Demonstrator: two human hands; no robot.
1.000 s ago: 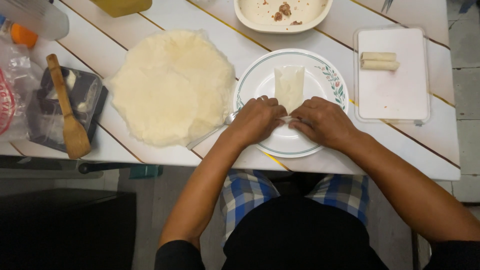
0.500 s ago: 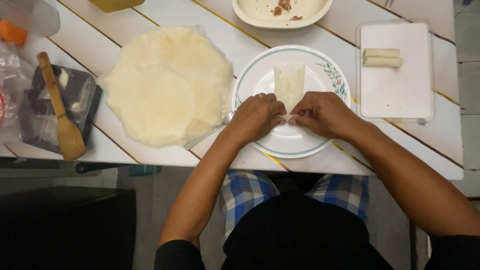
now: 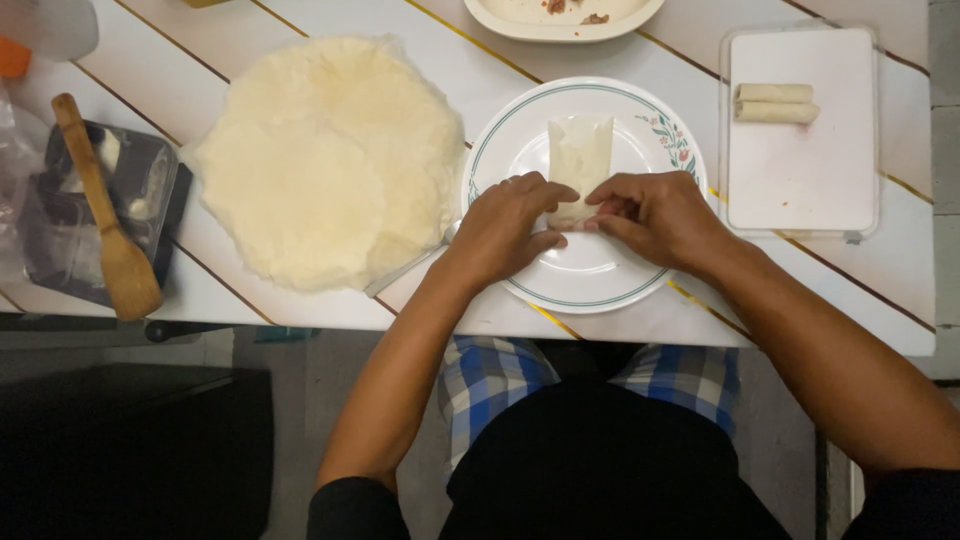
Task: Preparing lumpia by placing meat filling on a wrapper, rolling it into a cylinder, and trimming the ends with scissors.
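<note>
Left hand (image 3: 508, 230) and right hand (image 3: 655, 215) both pinch the near end of the wrapper (image 3: 578, 160), fingertips curled onto it, rolling it up. Wrapper lies folded at the plate's (image 3: 520, 135) centre, far end flat. Risks, judged: thin sheet could tear if pressed hard, filling could squeeze out the sides, roll could come out loose. Left of plate: wrapper stack (image 3: 325, 160), then wooden spatula (image 3: 105, 215) on a dark tray. Right of plate: white board (image 3: 800, 170) with two rolls (image 3: 776, 103).
</note>
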